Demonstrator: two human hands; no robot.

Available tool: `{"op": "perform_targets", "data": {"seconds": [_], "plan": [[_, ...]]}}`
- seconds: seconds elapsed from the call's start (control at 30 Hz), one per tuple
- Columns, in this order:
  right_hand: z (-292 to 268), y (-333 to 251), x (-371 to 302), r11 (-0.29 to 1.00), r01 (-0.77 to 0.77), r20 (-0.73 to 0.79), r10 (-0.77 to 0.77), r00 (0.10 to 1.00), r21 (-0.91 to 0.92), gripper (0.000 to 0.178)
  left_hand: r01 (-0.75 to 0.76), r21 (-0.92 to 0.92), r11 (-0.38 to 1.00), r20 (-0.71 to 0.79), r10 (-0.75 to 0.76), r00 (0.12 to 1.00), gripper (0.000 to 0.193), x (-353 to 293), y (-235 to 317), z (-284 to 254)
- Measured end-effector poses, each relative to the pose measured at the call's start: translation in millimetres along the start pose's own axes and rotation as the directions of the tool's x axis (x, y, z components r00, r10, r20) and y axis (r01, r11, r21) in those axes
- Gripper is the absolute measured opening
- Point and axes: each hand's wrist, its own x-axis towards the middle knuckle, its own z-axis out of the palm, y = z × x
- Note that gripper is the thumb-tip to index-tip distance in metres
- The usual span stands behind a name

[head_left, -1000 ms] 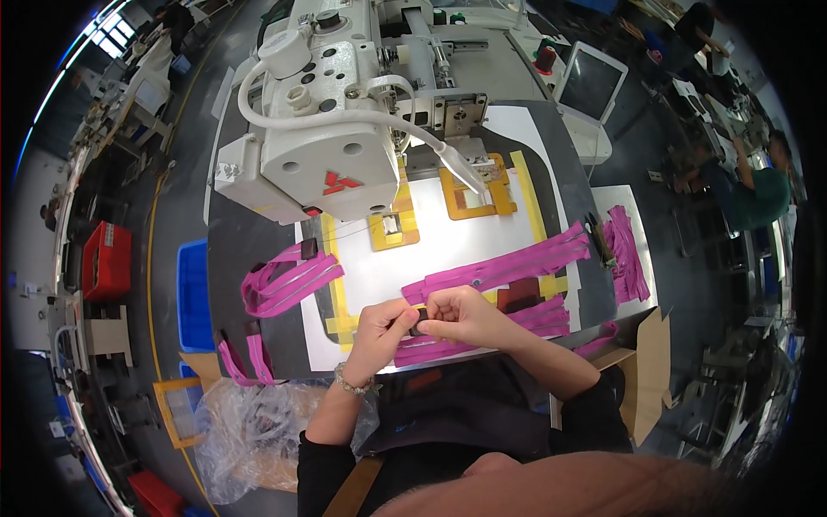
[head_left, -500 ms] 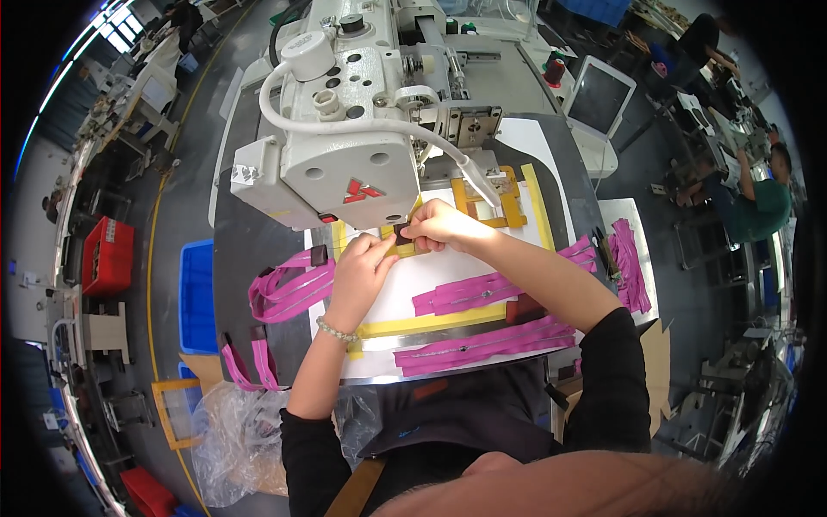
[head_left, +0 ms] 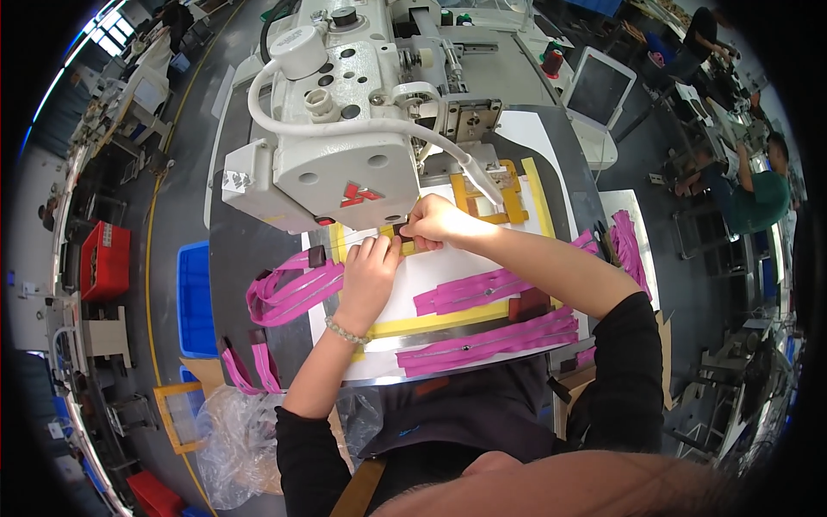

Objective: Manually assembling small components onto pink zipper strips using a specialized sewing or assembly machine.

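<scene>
Under the sewing machine head, my right hand pinches a small dark brown patch. The patch lies at a yellow frame on the white work plate. My left hand rests beside it, fingers stretched out, fingertips at the frame's near-left edge. Magenta zippers lie around my hands: a looped bundle with a dark end tab on the left, one stack beneath my right forearm, and another stack along the front edge. The machine hides the patch's far side.
A second yellow frame sits right of the needle area. More magenta zippers hang at the front left and lie on a side surface at right. A screen stands back right. A blue bin is left; co-workers sit farther right.
My left fingers have shifted slightly right and spread flatter near the frame. My right hand keeps its pinch at the dark patch, almost unmoved. The whole view has shifted slightly.
</scene>
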Motion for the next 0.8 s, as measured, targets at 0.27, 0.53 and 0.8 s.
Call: {"op": "perform_targets", "data": {"seconds": [0.27,0.53,0.8], "plan": [[-4.7,-0.9,-10.3,0.976,0.11,0.014,-0.11,0.994,-0.188,0.026,-0.09,-0.072,0.993,-0.044,0.087,0.995,0.035,-2.1,-17.5,7.1],[-31.3,45.1,-15.0,0.074,0.749,0.334,-0.863,0.379,-0.658,0.031,-0.115,-0.222,0.968,0.033,0.126,0.992,0.035,-1.1,-29.4,-1.8],[-34.7,45.7,-16.5,0.115,0.773,0.37,-0.828,0.422,-0.624,0.044,-0.104,-0.254,0.961,0.042,0.119,0.992,0.036,1.8,-31.0,-3.8]]}}
